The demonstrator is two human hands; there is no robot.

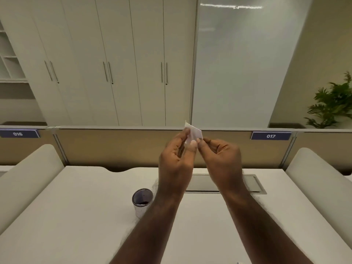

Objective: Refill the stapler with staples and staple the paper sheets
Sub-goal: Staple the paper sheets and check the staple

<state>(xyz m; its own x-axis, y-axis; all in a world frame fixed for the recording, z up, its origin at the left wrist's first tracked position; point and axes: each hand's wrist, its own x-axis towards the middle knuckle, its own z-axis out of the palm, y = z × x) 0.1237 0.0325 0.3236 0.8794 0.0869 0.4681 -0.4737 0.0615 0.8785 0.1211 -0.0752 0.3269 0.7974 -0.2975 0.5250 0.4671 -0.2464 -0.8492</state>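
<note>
— What have you got up there?

— A small white paper packet, raised above the table in front of the partition. My left hand pinches its lower left part between thumb and curled fingers; my right hand pinches its lower right edge with thumb and forefinger. Both hands grip it — neither is loose.

— Which way does it lie?

— Its long axis is tilted, running from about 10 o'clock down to 4 o'clock, with a pointed corner sticking up toward 11 o'clock. Whether it holds staples I cannot tell; it is too small and blurred.

— And the table?

— White, with a grey cable hatch set into it just behind my wrists. A cup with a dark inside stands at 9 o'clock from my left forearm, just beside it.

— The room?

— A tan partition along the far edge, with blue plates reading 016 and 017. Beyond it, tall white cabinets, a frosted glass panel, and a green plant at 3 o'clock.
</note>
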